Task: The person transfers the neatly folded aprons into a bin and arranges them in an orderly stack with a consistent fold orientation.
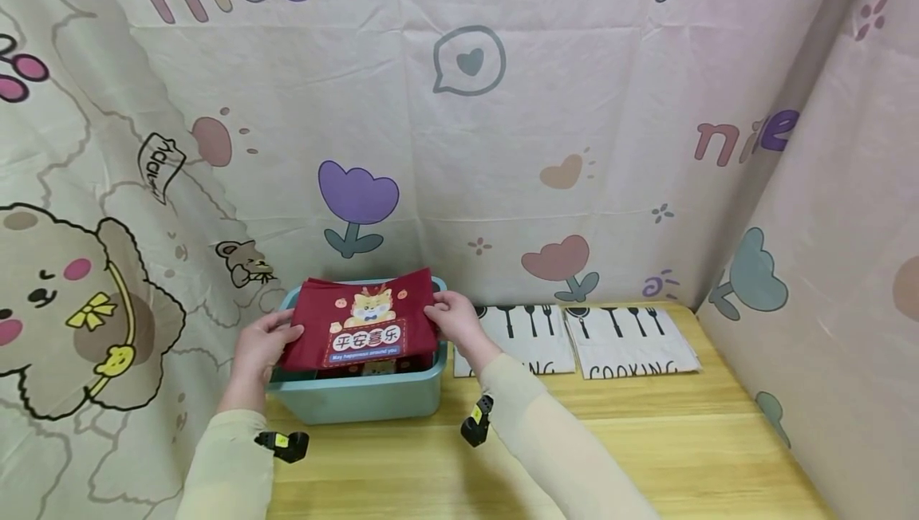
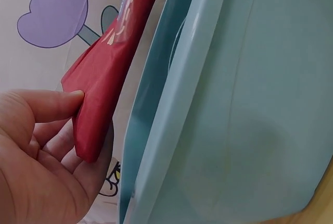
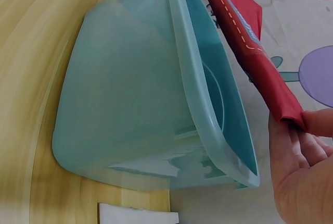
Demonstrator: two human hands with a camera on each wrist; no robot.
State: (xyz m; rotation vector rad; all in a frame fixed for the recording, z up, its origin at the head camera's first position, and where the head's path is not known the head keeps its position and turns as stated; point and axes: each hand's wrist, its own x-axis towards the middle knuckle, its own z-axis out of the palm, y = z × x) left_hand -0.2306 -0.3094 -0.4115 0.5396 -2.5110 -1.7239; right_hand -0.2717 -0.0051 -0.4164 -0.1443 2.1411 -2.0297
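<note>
Nearest: my two pale cream fabric sleeves, a small black wrist camera at each cuff.

Beyond them, both grips at work. Left grip pinches one end of a dark red, flat-folded fabric piece, thumb above, fingers beneath. Right grip pinches the opposite end likewise. The piece is over the mouth of a pale teal, rectangular plastic bin, apart from the near rim in both wrist views.

Step in hand, as I judge it: moving the folded piece at the bin's mouth with its shape intact. In or out, I cannot tell from one moment. Next move calls for both ends travelling together, pinches firm enough that the layers don't slide, corners clear of the rim.

Appearance: several layers, edge thick from the sides; it tilts, the far right corner highest. Another red edge shows behind the far left corner. Print: cream-and-orange cartoon animal, Chinese characters in a dashed frame, blue strip reading "May happiness around you". Below it, inside the bin, more dark red printed fabric.

To the right on the pale wooden tabletop: two white folded cloths with black utensil prints, side by side.
</note>
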